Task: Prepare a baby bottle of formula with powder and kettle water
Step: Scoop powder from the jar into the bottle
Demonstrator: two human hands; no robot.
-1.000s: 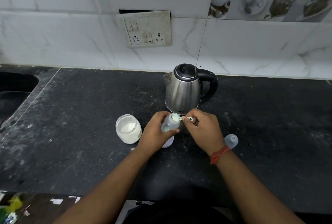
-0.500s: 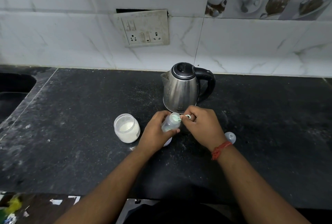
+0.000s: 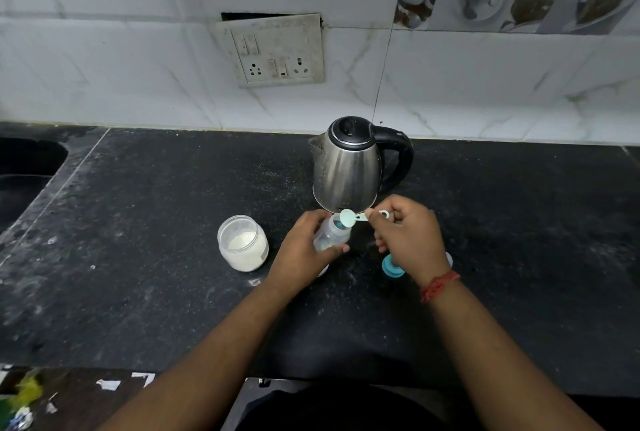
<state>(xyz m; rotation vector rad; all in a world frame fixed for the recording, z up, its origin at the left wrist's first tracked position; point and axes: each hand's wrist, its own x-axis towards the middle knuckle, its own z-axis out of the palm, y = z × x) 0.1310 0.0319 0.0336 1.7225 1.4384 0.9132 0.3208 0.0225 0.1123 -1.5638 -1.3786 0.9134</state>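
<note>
My left hand (image 3: 302,250) grips a clear baby bottle (image 3: 330,233), open at the top and tilted toward the right. My right hand (image 3: 407,236) pinches the handle of a small pale-green scoop (image 3: 347,218), whose bowl hovers at the bottle's mouth. An open jar of white powder (image 3: 243,243) stands just left of my left hand. A steel kettle (image 3: 349,169) with a black lid and handle stands right behind the bottle. The bottle's teal collar with teat (image 3: 393,266) lies on the counter, partly hidden under my right wrist.
The black stone counter (image 3: 156,223) is dusted with powder. A sink (image 3: 24,167) sits at the far left. A socket plate (image 3: 273,50) hangs on the tiled wall. A white lid (image 3: 322,271) peeks out under my left hand.
The scoop has lifted slightly off the bottle's mouth and turned so that its bowl shows. My right hand has shifted a little to the right, uncovering the teal collar.
</note>
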